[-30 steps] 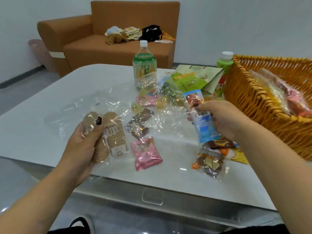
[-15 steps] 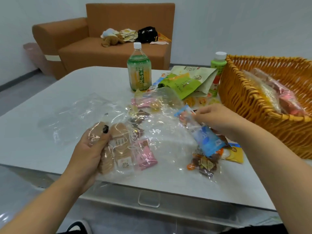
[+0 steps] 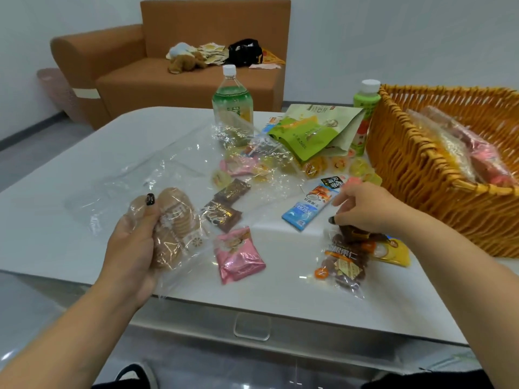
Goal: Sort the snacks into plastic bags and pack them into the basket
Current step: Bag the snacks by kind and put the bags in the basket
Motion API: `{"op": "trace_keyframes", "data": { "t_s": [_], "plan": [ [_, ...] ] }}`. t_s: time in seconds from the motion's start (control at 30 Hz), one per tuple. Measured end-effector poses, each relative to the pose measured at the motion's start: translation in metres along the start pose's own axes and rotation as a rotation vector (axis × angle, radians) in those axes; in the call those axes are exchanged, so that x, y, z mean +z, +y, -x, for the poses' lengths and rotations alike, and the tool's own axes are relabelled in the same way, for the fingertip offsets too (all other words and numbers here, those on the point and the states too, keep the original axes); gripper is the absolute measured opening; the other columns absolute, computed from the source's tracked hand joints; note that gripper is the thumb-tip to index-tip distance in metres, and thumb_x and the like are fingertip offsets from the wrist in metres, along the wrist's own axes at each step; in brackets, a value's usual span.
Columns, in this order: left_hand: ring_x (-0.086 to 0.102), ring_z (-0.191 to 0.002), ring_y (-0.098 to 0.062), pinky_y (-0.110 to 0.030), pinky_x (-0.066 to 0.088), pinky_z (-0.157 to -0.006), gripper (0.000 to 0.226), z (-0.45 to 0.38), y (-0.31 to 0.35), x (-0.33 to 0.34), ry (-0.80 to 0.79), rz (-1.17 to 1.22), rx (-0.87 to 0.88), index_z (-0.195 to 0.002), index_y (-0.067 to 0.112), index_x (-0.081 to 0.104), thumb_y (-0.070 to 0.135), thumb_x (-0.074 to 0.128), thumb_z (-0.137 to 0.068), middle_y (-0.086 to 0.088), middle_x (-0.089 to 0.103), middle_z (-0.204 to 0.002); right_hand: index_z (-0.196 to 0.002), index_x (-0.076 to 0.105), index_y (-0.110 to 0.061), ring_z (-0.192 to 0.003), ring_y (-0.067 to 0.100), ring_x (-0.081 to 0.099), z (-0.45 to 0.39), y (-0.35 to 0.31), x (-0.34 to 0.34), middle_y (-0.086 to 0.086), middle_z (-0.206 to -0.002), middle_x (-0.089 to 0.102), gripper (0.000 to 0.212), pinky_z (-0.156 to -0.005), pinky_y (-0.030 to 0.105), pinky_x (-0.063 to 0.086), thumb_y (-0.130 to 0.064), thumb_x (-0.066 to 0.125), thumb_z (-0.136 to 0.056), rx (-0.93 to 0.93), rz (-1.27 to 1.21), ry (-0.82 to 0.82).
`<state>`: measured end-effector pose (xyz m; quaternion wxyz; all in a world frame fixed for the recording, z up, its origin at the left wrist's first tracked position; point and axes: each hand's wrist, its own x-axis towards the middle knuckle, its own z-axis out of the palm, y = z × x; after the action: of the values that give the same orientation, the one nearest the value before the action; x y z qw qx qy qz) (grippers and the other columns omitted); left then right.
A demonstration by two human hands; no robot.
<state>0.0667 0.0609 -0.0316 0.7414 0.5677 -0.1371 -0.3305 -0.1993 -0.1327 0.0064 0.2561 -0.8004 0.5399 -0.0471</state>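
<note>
My left hand (image 3: 132,245) grips a pack of round biscuits (image 3: 179,220) through a clear plastic bag (image 3: 157,175) that spreads over the white table (image 3: 56,234). Two brown chocolate packets (image 3: 224,211) and a pink packet (image 3: 238,256) lie just right of it. A blue snack packet (image 3: 309,206) lies flat on the table. My right hand (image 3: 365,209) hovers at its upper right end with loosely curled fingers, holding nothing. A packet of nuts (image 3: 342,265) and a yellow packet (image 3: 396,251) lie below that hand. The wicker basket (image 3: 415,175) at the right holds filled bags.
A large green-tea bottle (image 3: 233,105), a green pouch (image 3: 306,133), a small green bottle (image 3: 365,108) and several jelly cups (image 3: 317,167) stand at the back of the table. An orange sofa (image 3: 168,80) with a soft toy is behind it.
My right hand has lowered the blue packet onto the table and released it. My left hand still holds the biscuits in the bag.
</note>
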Motion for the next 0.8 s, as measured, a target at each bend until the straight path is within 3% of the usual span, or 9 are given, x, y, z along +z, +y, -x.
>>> {"op": "trace_keyframes", "data": {
  "t_s": [0.13, 0.23, 0.33, 0.43, 0.5, 0.53, 0.6, 0.67, 0.8],
  "plan": [
    [0.073, -0.087, -0.013, -0.039, 0.059, -0.077, 0.034, 0.003, -0.003, 0.004, -0.012, -0.033, -0.019, -0.130, 0.021, 0.059, 0.031, 0.057, -0.097, 0.000, 0.074, -0.109, -0.104, 0.059, -0.028, -0.087, 0.012, 0.056, 0.022, -0.005, -0.005, -0.009, -0.094, 0.060, 0.036, -0.071, 0.023, 0.044, -0.036, 0.078, -0.075, -0.074, 0.281, -0.181],
    [0.073, -0.091, -0.017, -0.036, 0.059, -0.073, 0.039, 0.006, -0.003, 0.004, -0.024, -0.044, -0.021, -0.130, 0.020, 0.059, 0.034, 0.061, -0.093, -0.004, 0.073, -0.113, -0.112, 0.054, -0.029, -0.091, 0.012, 0.052, 0.037, -0.005, -0.003, -0.009, -0.100, 0.054, 0.049, -0.073, 0.022, 0.046, -0.041, 0.079, -0.071, -0.098, 0.471, -0.300],
    [0.073, -0.089, -0.019, -0.035, 0.060, -0.067, 0.039, 0.008, -0.004, 0.004, -0.018, -0.053, -0.039, -0.128, 0.018, 0.058, 0.034, 0.062, -0.092, -0.006, 0.073, -0.111, -0.101, 0.054, -0.017, -0.084, 0.017, 0.052, 0.050, -0.003, 0.002, 0.001, -0.099, 0.059, 0.043, -0.062, 0.027, 0.044, -0.052, 0.068, -0.079, -0.032, 0.574, -0.126],
    [0.072, -0.095, -0.023, -0.036, 0.058, -0.072, 0.045, 0.009, -0.006, 0.005, -0.056, -0.102, -0.029, -0.129, 0.016, 0.057, 0.036, 0.065, -0.089, -0.009, 0.071, -0.115, -0.131, 0.040, -0.005, -0.093, 0.026, 0.060, 0.056, 0.003, 0.019, 0.007, -0.107, 0.062, 0.088, -0.063, 0.031, 0.044, -0.073, 0.055, -0.076, 0.120, 0.527, 0.100],
    [0.072, -0.086, -0.020, -0.032, 0.058, -0.067, 0.051, 0.011, -0.007, 0.008, -0.095, -0.136, -0.011, -0.128, 0.015, 0.058, 0.040, 0.066, -0.085, -0.010, 0.072, -0.111, -0.146, 0.019, -0.005, -0.109, 0.030, 0.059, 0.057, 0.005, 0.034, 0.009, -0.124, 0.058, 0.112, -0.072, 0.034, 0.045, -0.081, 0.054, -0.070, 0.194, 0.459, 0.091],
    [0.071, -0.085, -0.021, -0.035, 0.059, -0.069, 0.057, 0.014, -0.007, 0.011, -0.109, -0.139, -0.006, -0.128, 0.015, 0.058, 0.044, 0.068, -0.080, -0.012, 0.071, -0.110, -0.145, 0.020, -0.007, -0.114, 0.031, 0.057, 0.055, 0.006, 0.040, 0.010, -0.129, 0.054, 0.112, -0.076, 0.034, 0.045, -0.080, 0.057, -0.068, 0.197, 0.398, 0.066],
    [0.064, -0.092, -0.028, -0.053, 0.052, -0.086, 0.073, 0.019, -0.006, 0.016, -0.136, -0.150, -0.013, -0.126, 0.016, 0.059, 0.056, 0.078, -0.068, -0.019, 0.069, -0.110, -0.139, 0.025, -0.011, -0.115, 0.030, 0.054, 0.049, 0.005, 0.043, 0.011, -0.132, 0.049, 0.108, -0.078, 0.033, 0.044, -0.072, 0.071, -0.063, 0.163, 0.216, 0.048],
    [0.059, -0.093, -0.031, -0.059, 0.046, -0.091, 0.075, 0.023, -0.008, 0.021, -0.166, -0.158, -0.017, -0.120, 0.017, 0.060, 0.060, 0.081, -0.062, -0.016, 0.067, -0.105, -0.130, 0.035, -0.012, -0.105, 0.025, 0.057, 0.044, 0.006, 0.037, 0.008, -0.121, 0.054, 0.095, -0.073, 0.029, 0.045, -0.055, 0.083, -0.059, 0.133, 0.035, 0.016],
    [0.071, -0.094, -0.026, -0.053, 0.053, -0.091, 0.056, 0.025, -0.013, 0.025, -0.185, -0.189, -0.010, -0.110, 0.025, 0.062, 0.052, 0.073, -0.062, -0.008, 0.073, -0.106, -0.086, 0.054, -0.014, -0.060, 0.013, 0.058, 0.037, 0.012, 0.016, 0.005, -0.079, 0.059, 0.026, -0.049, 0.015, 0.049, -0.021, 0.078, -0.077, 0.057, -0.172, -0.006]
  ]
}}
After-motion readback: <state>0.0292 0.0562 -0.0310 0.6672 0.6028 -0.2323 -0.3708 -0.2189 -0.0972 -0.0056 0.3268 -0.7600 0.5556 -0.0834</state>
